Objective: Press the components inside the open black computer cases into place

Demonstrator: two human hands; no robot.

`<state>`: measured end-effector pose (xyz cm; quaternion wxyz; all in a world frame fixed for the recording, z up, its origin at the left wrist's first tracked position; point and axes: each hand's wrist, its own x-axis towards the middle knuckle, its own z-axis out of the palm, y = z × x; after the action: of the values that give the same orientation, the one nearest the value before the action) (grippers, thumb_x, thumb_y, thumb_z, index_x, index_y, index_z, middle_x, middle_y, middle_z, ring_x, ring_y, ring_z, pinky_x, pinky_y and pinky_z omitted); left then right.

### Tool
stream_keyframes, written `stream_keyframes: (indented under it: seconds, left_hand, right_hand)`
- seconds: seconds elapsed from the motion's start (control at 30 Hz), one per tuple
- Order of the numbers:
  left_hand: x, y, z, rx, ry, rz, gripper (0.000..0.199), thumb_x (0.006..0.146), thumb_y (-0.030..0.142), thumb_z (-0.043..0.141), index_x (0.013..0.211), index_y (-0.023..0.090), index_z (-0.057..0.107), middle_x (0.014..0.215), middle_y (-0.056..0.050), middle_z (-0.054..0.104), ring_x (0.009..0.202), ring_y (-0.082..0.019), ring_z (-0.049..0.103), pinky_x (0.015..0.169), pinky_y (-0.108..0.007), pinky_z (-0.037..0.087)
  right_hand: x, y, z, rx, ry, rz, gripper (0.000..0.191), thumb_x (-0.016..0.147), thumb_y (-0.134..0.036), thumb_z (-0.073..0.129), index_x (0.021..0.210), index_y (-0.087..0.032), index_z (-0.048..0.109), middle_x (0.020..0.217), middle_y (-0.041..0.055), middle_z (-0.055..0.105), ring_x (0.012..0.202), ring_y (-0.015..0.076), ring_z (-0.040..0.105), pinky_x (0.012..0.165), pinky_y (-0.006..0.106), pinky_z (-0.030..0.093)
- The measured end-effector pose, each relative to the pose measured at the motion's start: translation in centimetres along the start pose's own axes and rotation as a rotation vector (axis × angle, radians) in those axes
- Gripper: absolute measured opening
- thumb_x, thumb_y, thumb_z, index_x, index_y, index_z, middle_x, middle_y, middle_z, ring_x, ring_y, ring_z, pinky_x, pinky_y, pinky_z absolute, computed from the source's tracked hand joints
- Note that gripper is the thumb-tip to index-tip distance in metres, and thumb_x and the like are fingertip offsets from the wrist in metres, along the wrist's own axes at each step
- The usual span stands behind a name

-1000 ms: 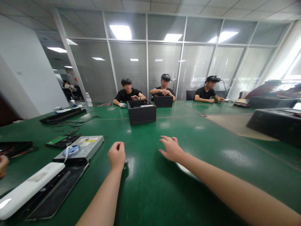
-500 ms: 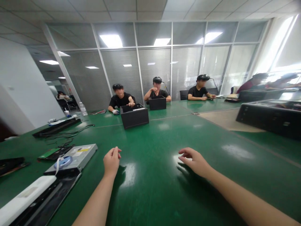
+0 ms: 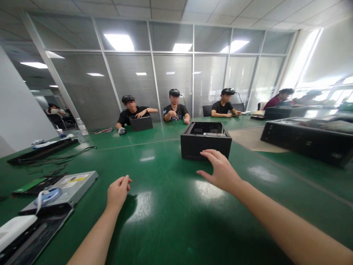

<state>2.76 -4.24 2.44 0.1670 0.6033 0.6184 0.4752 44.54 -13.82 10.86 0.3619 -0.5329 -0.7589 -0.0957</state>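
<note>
My left hand point(image 3: 118, 193) is held low over the green table point(image 3: 165, 213). Its fingers are curled together with the thumb against them, and whatever they may hold is hidden. My right hand point(image 3: 219, 171) reaches forward, open, thumb and fingers apart, with nothing between them. Just beyond it stands a black metal computer case point(image 3: 194, 147), open at the top. The fingertips overlap its front face; whether they touch it I cannot tell. A silver optical drive point(image 3: 79, 186) lies to the left of my left hand, with a roll of blue tape point(image 3: 49, 197) on it.
Across the table, a co-worker point(image 3: 132, 110) leans over another black case point(image 3: 142, 123). Two more co-workers sit to the right of that one. A large black computer case point(image 3: 300, 143) stands at right. A green circuit board point(image 3: 31, 186) and black strips lie at left.
A black case now stands close before my right hand, where bare table was. The middle co-worker no longer has a case in front. My right hand has opened wider and reached forward; the view turned right.
</note>
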Motion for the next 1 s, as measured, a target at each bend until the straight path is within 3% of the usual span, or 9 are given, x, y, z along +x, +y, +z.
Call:
stream_keyframes:
  seconds: [0.13,0.23,0.3,0.4,0.47,0.57,0.83,0.93,1.0]
  left_hand:
    - [0.2,-0.3,0.1,-0.009,-0.039,-0.001,0.039,0.085,0.053,0.049,0.071,0.019,0.064,0.054,0.001,0.057,0.049,-0.015,0.053,0.051,-0.026,0.040]
    - [0.4,-0.5,0.1,-0.042,-0.056,-0.037,0.042,0.086,0.055,0.048,0.071,0.019,0.064,0.052,0.002,0.056,0.047,-0.015,0.052,0.050,-0.026,0.041]
    - [0.6,-0.7,0.2,-0.056,-0.061,-0.055,0.043,0.086,0.056,0.047,0.071,0.019,0.064,0.052,0.002,0.056,0.046,-0.015,0.051,0.050,-0.026,0.040]
    - [0.8,-1.0,0.3,-0.058,-0.060,-0.052,0.043,0.086,0.056,0.048,0.071,0.019,0.064,0.051,0.002,0.056,0.045,-0.015,0.051,0.050,-0.026,0.040]
    - [0.9,-1.2,0.3,-0.065,-0.062,-0.051,0.043,0.086,0.056,0.048,0.071,0.019,0.064,0.051,0.001,0.056,0.045,-0.015,0.051,0.051,-0.026,0.041]
    - [0.9,-1.1,0.3,-0.064,-0.058,-0.047,0.043,0.086,0.056,0.048,0.071,0.019,0.064,0.052,0.001,0.056,0.047,-0.015,0.052,0.051,-0.026,0.041]
    - [0.5,-1.0,0.5,-0.026,-0.030,-0.005,0.043,0.085,0.055,0.048,0.070,0.019,0.065,0.053,0.001,0.058,0.050,-0.015,0.053,0.052,-0.025,0.041]
    - [0.4,-1.3,0.6,-0.019,-0.045,0.028,0.043,0.085,0.054,0.048,0.068,0.019,0.065,0.053,0.000,0.058,0.051,-0.015,0.054,0.052,-0.024,0.041]
    - [0.5,-1.4,0.7,-0.032,-0.054,0.039,0.042,0.085,0.054,0.048,0.068,0.019,0.065,0.053,0.000,0.058,0.052,-0.015,0.054,0.051,-0.024,0.040]
  right_hand:
    - [7.3,6.5,-2.0,-0.217,-0.160,0.035,0.092,0.073,-0.064,0.069,0.143,-0.010,0.041,0.144,0.0224,0.044,0.134,0.0381,0.040,0.110,0.052,0.033]
    - [11.6,12.1,-2.0,-0.324,-0.506,0.182,0.105,0.066,-0.063,0.074,0.145,-0.003,0.039,0.144,0.0281,0.044,0.133,0.0418,0.041,0.108,0.049,0.036]
    - [12.9,14.5,-1.7,-0.359,-0.681,0.247,0.104,0.062,-0.057,0.079,0.142,-0.001,0.043,0.139,0.0285,0.050,0.127,0.0411,0.049,0.104,0.045,0.040]
    - [12.9,15.4,-1.6,-0.351,-0.708,0.226,0.100,0.063,-0.052,0.079,0.141,0.000,0.044,0.136,0.0257,0.054,0.122,0.0380,0.054,0.102,0.039,0.042]
    - [12.0,14.6,-2.2,-0.318,-0.696,0.167,0.099,0.065,-0.052,0.077,0.143,-0.001,0.043,0.137,0.0241,0.053,0.123,0.0369,0.053,0.103,0.038,0.042]
    - [9.6,11.3,-3.8,-0.280,-0.694,0.081,0.102,0.064,-0.055,0.077,0.146,-0.005,0.041,0.140,0.0216,0.051,0.123,0.0378,0.052,0.105,0.042,0.040]
    - [-0.4,-3.1,-10.7,-0.084,-0.747,-0.099,0.111,0.059,-0.068,0.078,0.153,-0.026,0.035,0.149,0.0117,0.044,0.130,0.0410,0.046,0.108,0.048,0.039]
    - [0.0,-5.8,-12.9,0.086,-0.882,-0.128,0.083,0.075,-0.069,0.065,0.146,-0.030,0.047,0.141,0.0067,0.055,0.124,0.0344,0.054,0.102,0.042,0.046]
    - [2.3,-6.5,-12.6,0.147,-0.948,-0.124,0.061,0.089,-0.065,0.048,0.137,-0.029,0.058,0.128,0.0052,0.065,0.112,0.0284,0.063,0.093,0.038,0.051]
